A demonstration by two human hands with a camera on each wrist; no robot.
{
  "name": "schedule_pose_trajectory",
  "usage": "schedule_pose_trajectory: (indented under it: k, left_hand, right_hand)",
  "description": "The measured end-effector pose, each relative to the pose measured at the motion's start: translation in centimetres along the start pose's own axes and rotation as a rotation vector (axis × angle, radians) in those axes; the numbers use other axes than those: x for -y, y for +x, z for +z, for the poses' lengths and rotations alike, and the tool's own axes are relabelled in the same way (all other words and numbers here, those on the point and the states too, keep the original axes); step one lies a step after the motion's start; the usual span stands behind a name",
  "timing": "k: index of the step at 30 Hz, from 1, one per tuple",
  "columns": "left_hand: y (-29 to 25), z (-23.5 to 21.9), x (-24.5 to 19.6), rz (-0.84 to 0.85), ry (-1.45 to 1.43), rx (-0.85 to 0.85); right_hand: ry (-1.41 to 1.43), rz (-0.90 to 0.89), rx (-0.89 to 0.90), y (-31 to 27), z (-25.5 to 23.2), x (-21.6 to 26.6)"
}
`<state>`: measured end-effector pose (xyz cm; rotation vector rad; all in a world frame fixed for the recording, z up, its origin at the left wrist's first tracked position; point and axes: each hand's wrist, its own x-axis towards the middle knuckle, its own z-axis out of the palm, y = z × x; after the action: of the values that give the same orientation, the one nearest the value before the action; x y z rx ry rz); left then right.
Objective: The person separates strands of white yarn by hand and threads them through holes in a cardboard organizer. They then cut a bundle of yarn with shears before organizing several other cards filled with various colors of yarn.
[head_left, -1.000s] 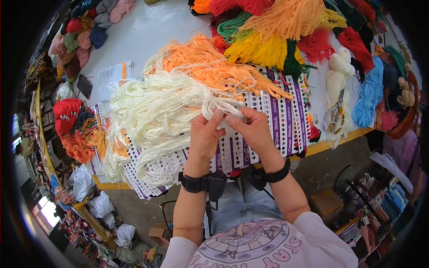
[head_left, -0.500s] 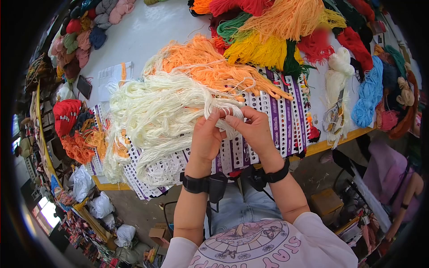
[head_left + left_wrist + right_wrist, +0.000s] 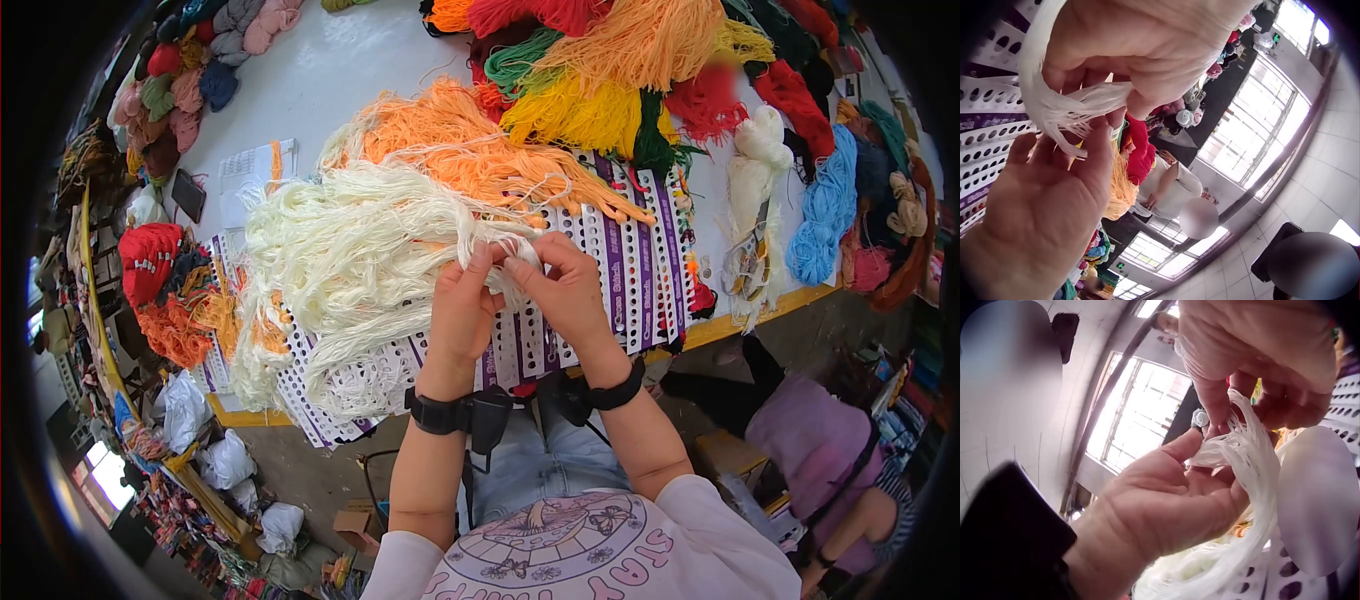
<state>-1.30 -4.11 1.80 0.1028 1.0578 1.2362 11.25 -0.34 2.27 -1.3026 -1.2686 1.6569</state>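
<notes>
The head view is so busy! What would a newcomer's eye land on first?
Probably the big pile of white thread in the middle, with the left hand and right hand pinching strands at its right edge. Just beyond it lies the orange thread, and toward the upper right, a multicoloured heap of yellow, red, orange and green.

Through the right wrist camera I have the right hand (image 3: 1266, 347) at the top, its fingertips pinching a skein of white thread (image 3: 1259, 469). Below it I see the left hand (image 3: 1160, 494), palm toward me, holding the same strands, with a black wrist device (image 3: 1010, 537) on its arm. The skein curves down from the fingers toward the bottom edge, over white perforated cards (image 3: 1310, 587). Behind, I get a bright barred window (image 3: 1141, 406), a dark beam (image 3: 1110, 390) and pale ceiling (image 3: 1016, 465).
</notes>
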Motion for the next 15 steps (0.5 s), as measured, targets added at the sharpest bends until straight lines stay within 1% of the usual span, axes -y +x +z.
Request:
schedule_pose_trajectory:
  k: [1, 2, 4, 5, 7, 8, 9, 11, 13, 15]
  left_hand:
    - [0.0, 0.0, 0.0, 0.004, 0.029, -0.007]
    - [0.0, 0.1, -0.1, -0.001, -0.021, -0.005]
    - [0.1, 0.6, -0.6, -0.010, -0.120, 0.000]
    - [0.0, 0.6, -0.7, -0.004, -0.100, 0.008]
    - [-0.1, 0.6, -0.9, 0.006, -0.062, 0.023]
    - [0.0, 0.3, -0.7, -0.017, -0.003, -0.019]
    - [0.1, -0.1, -0.5, -0.040, 0.057, -0.061]
    - [0.2, -0.2, -0.3, -0.050, 0.141, -0.075]
    - [-0.1, 0.5, -0.7, -0.024, 0.191, -0.020]
    - [-0.2, 0.5, -0.5, 0.005, 0.196, -0.047]
  right_hand:
    - [0.180, 0.056, 0.001, 0.1, 0.2, 0.5]
    - [0.361, 0.112, 0.003, 0.2, 0.4, 0.8]
    - [0.526, 0.255, 0.078, 0.4, -0.5, -0.2]
    - [0.608, 0.326, 0.114, 0.4, -0.9, -0.5]
    - [0.394, 0.236, 0.106, 0.3, -0.1, 0.2]
    - [0.288, 0.191, 0.102, 0.3, 0.2, 0.5]
    - [0.248, 0.184, 0.093, 0.2, 0.3, 0.6]
    - [0.169, 0.171, 0.075, 0.1, 0.4, 0.6]
    - [0.175, 0.161, 0.091, 0.2, 0.2, 0.0]
    - [0.227, 0.168, 0.086, 0.2, 0.2, -0.1]
